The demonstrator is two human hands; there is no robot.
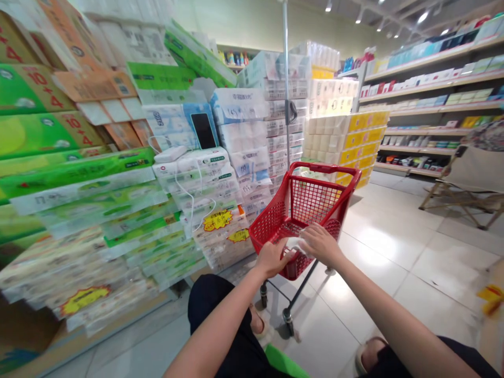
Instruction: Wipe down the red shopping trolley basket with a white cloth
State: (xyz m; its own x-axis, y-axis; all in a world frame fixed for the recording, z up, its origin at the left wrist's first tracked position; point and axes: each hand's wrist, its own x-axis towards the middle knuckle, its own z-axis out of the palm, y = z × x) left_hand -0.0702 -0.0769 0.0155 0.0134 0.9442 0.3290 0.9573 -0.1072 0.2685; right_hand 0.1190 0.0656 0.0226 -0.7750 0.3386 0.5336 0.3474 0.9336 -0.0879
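So yeah, pretty plain outfit on this one: both forearms (220,328) were bare all the way to the bottom of the frame, slim and smooth, with equally bare wrists and the left hand (271,259) and right hand (321,244) uncovered too. Down below it was dark trousers (210,300), black or a really deep navy, plain and kinda matte, rounded over the left knee. Footwear looked like pale cream or beige shoes (359,361), low-cut with bare skin showing above the rim, though the left one was honestly too blurry for any detail.
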